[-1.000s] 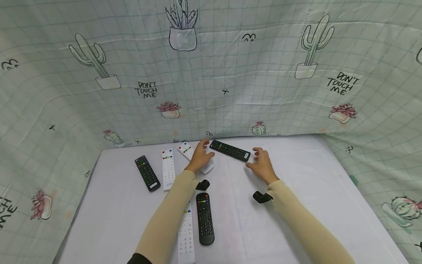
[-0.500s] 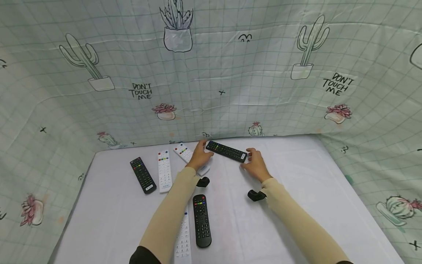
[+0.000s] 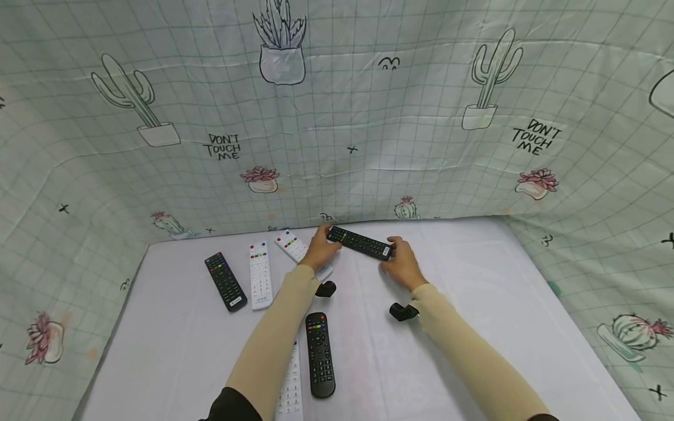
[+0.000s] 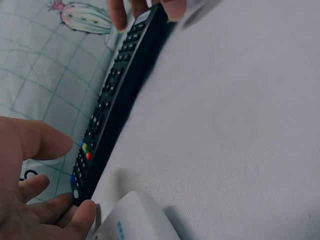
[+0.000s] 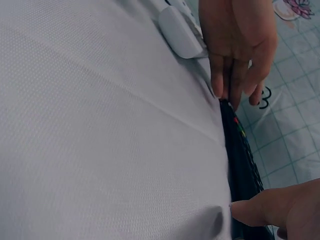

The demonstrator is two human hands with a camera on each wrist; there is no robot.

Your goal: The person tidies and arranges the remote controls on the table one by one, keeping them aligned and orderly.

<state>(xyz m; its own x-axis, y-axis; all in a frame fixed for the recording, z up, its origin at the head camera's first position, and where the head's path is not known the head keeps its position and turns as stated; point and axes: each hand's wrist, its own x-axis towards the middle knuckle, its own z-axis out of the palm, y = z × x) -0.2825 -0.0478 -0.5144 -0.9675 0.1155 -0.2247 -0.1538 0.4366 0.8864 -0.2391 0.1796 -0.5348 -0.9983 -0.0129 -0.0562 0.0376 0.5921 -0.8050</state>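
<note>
A long black remote control (image 3: 360, 242) lies slantwise near the back of the table, between both hands. My left hand (image 3: 320, 248) is at its far-left end; in the left wrist view the fingers (image 4: 60, 210) touch that end, while the thumb (image 4: 52, 142) stands slightly off its button side. At the other end, my right hand (image 3: 404, 263) pinches the remote, thumb on the near long side and fingers across. The right thumb (image 5: 250, 212) presses the dark side wall in the right wrist view. Partly hidden under my left hand is a white remote (image 3: 291, 244).
Left of the hands lie another black remote (image 3: 226, 282) and a white remote (image 3: 260, 276). Closer to me, a rounded black remote (image 3: 320, 355) sits beside a white one (image 3: 291, 389) partly covered by my left sleeve. A cactus-print cloth (image 3: 353, 181) rises behind the table.
My right hand has moved left, from beside the black remote onto its right end. My left hand has closed in on the other end. The head view has shifted slightly.
</note>
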